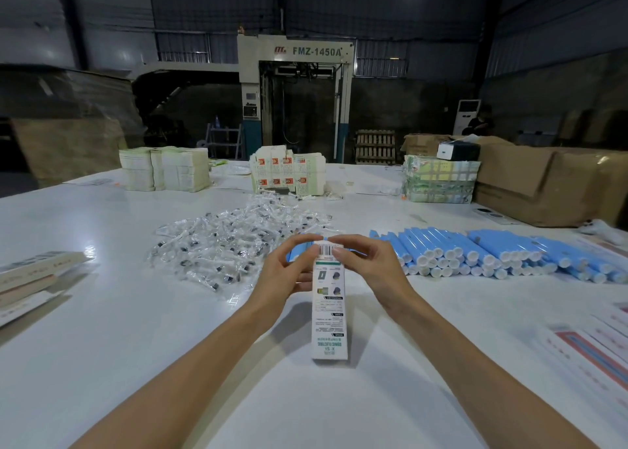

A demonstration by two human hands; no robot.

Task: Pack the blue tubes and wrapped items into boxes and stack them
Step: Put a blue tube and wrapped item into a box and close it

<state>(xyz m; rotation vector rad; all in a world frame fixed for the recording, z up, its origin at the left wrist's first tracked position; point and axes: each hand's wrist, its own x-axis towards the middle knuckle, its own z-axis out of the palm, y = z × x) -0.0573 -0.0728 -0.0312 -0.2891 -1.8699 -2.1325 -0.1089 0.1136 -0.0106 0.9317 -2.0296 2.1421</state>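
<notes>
A long white printed box [329, 316] is held above the white table [136, 329] at the centre, its far end raised. My left hand [285, 271] grips the box's left side near the top. My right hand [367, 265] pinches the flap with the barcode at the far end. A bit of blue tube [297, 251] shows behind my left fingers. To the right lies a row of blue tubes [475, 251] with white caps. Behind my hands spreads a heap of clear-wrapped items [231, 241].
Packed boxes [30, 278] lie stacked at the left edge. Bundles of flat cartons [163, 168] [287, 173] [438, 183] stand at the far side, with brown cardboard boxes [543, 183] at the right. Printed sheets [594, 350] lie at the right front.
</notes>
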